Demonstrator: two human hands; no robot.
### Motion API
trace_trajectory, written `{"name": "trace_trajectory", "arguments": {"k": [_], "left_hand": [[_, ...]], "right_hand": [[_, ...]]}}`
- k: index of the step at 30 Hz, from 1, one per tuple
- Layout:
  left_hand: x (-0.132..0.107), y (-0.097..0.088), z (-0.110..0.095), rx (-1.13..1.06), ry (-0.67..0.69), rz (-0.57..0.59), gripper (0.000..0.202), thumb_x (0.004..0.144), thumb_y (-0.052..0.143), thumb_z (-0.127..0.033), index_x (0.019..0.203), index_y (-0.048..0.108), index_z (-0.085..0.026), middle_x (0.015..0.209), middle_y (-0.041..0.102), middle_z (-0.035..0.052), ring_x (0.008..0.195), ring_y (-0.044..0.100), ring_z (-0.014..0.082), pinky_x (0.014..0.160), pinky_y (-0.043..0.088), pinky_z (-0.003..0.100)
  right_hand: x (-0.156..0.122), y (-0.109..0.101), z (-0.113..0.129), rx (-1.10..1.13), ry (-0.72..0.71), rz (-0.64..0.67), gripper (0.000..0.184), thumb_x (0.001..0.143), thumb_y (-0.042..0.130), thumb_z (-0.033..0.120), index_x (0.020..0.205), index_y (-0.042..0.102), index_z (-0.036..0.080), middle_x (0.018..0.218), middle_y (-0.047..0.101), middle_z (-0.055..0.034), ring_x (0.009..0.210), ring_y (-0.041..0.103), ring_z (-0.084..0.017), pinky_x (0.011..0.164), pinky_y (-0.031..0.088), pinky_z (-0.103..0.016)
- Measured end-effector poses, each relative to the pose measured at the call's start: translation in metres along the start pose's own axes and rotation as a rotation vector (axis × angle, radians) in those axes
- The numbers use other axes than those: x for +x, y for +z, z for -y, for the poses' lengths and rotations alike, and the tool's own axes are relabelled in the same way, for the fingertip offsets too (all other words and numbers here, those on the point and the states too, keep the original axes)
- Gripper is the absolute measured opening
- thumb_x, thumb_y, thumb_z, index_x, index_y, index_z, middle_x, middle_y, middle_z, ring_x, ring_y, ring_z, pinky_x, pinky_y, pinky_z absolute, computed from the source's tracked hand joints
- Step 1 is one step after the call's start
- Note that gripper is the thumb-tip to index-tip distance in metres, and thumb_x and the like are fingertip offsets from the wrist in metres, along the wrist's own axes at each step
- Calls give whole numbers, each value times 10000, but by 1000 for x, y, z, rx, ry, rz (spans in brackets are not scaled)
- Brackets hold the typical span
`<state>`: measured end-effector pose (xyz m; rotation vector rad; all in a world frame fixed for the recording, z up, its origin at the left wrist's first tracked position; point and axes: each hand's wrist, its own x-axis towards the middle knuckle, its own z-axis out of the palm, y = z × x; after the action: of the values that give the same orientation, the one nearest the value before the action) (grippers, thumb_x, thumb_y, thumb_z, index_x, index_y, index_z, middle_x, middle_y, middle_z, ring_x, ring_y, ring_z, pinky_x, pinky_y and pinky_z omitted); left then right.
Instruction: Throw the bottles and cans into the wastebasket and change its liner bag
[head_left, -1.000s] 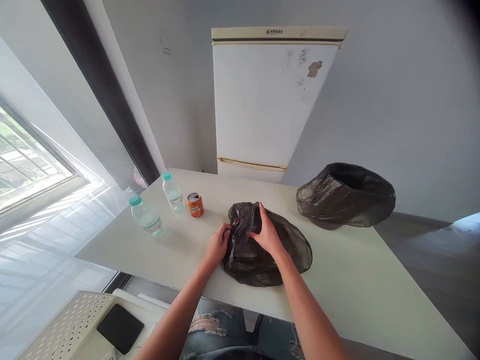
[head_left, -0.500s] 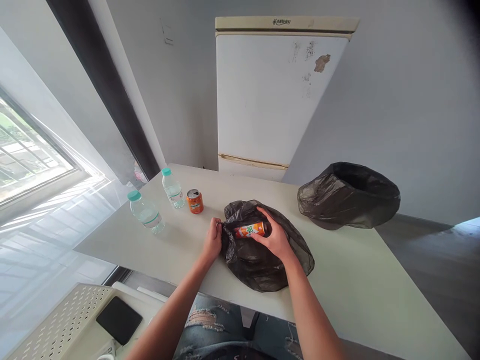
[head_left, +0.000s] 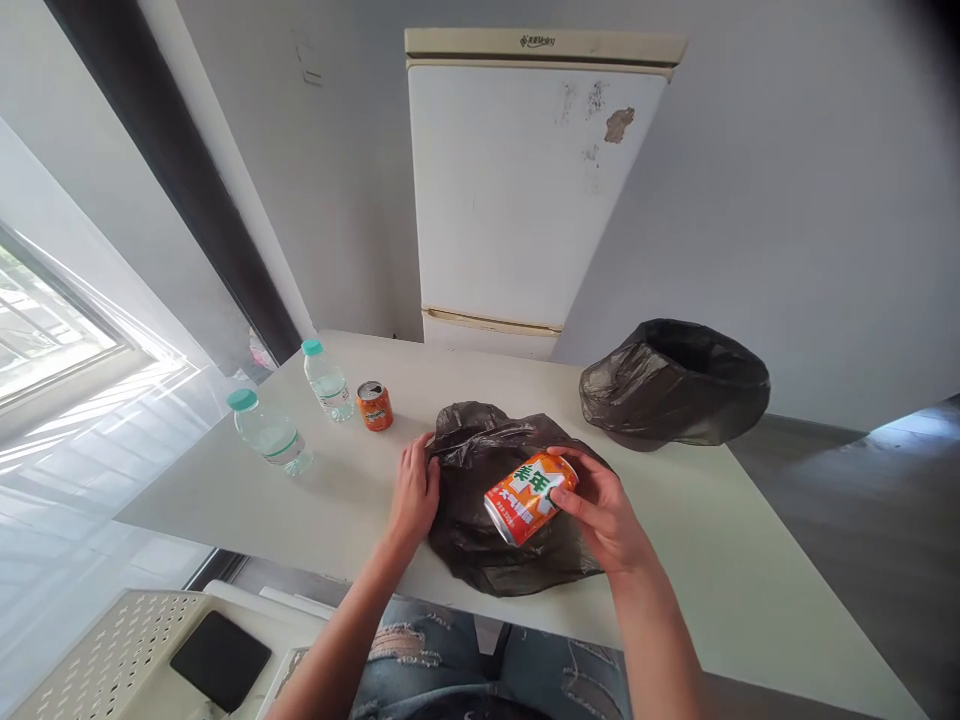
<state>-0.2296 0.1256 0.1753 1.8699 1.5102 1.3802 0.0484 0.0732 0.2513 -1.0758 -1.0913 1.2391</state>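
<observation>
My right hand (head_left: 606, 508) is closed round the top end of an orange soda can (head_left: 525, 495), held tilted above a black plastic bag (head_left: 480, 560) on the table. The can's silver bottom points down and to the left, with green and white lettering facing up. At the bag's left edge rests my left hand (head_left: 415, 492), its fingers stretched out and touching the plastic. The bag lies crumpled and rather flat, and its mouth cannot be made out.
A second orange can (head_left: 374, 407) and two clear bottles with green caps, a rear one (head_left: 330, 388) and a front one (head_left: 270, 435), stand left on the table (head_left: 750, 590). Another black bag (head_left: 667, 385) gapes at the back right. A fridge (head_left: 517, 190) stands behind.
The can has come out of the bag in my right hand and now shows fully. My left hand has loosened its grip on the bag, which has sunk flatter. The view has shifted slightly.
</observation>
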Motion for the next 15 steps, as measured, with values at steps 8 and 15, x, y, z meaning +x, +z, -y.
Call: {"name": "trace_trajectory", "arguments": {"k": [8, 15], "left_hand": [[-37, -29, -113, 171, 367, 291, 725, 916, 745, -350, 1551, 409, -247, 1493, 581, 151, 1344, 549, 347, 1122, 497, 536], [-42, -16, -103, 301, 297, 207, 723, 969, 672, -292, 1604, 328, -255, 1421, 628, 163, 1253, 625, 360, 1037, 524, 546]], "right_hand": [[-5, 32, 5, -173, -5, -3, 572, 771, 926, 448, 1254, 699, 240, 1283, 713, -94, 1164, 687, -308, 985, 597, -418], [-11, 49, 6, -107, -36, 64, 564, 845, 866, 436, 1345, 674, 260, 1339, 691, -110, 1240, 661, -306, 1030, 589, -441]]}}
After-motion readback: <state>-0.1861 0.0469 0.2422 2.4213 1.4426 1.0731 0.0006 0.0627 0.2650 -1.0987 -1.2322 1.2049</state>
